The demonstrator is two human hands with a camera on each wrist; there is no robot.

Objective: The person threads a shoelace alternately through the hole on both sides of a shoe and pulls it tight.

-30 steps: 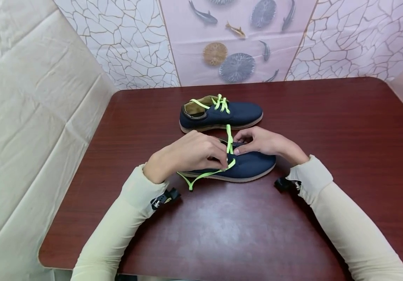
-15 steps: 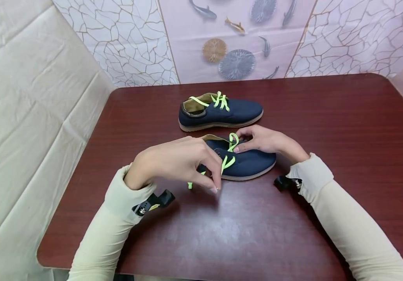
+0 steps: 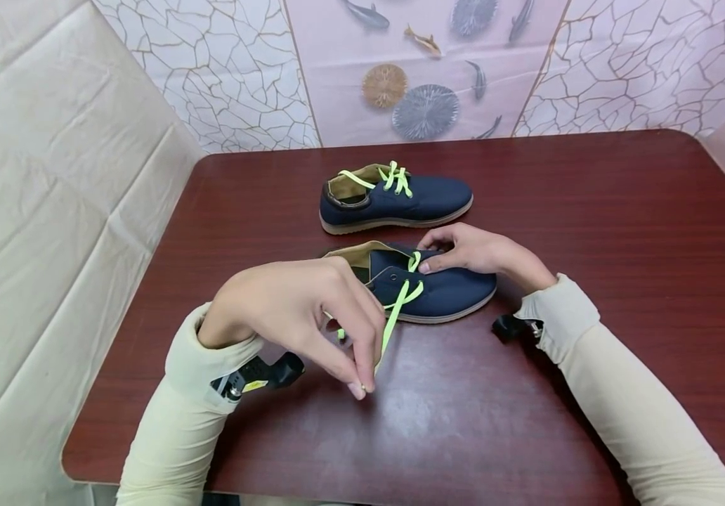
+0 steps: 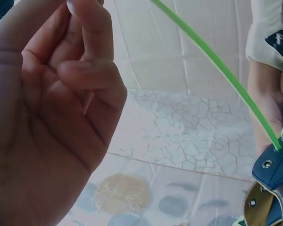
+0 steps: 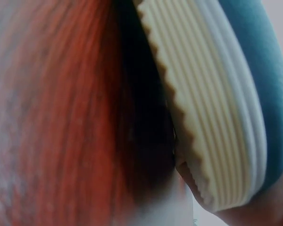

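A navy shoe (image 3: 457, 292) with its toe to the right lies in front of me, its heel partly hidden by my left hand (image 3: 312, 306). Thumb and forefinger of that hand pinch the end of a neon-yellow shoelace (image 3: 393, 329), which runs taut from a near-side eyelet. The left wrist view shows the lace (image 4: 221, 75) stretched as a straight line up from the eyelet flap (image 4: 273, 160). My right hand (image 3: 473, 251) grips the shoe near the lacing, thumb on top, other fingers on the far side. In the right wrist view the ridged sole (image 5: 207, 103) shows close up.
Behind it stands a matching navy shoe (image 3: 428, 200) with neon laces threaded through its eyelets. Both are on a dark red-brown table (image 3: 622, 232). A patterned backdrop (image 3: 426, 112) rises at the far edge, a pale cloth (image 3: 78, 211) at the left.
My left hand has moved from the eyelets down and left toward me, drawing the lace through. The upright loop over the shoe has shrunk. My right hand keeps its place.
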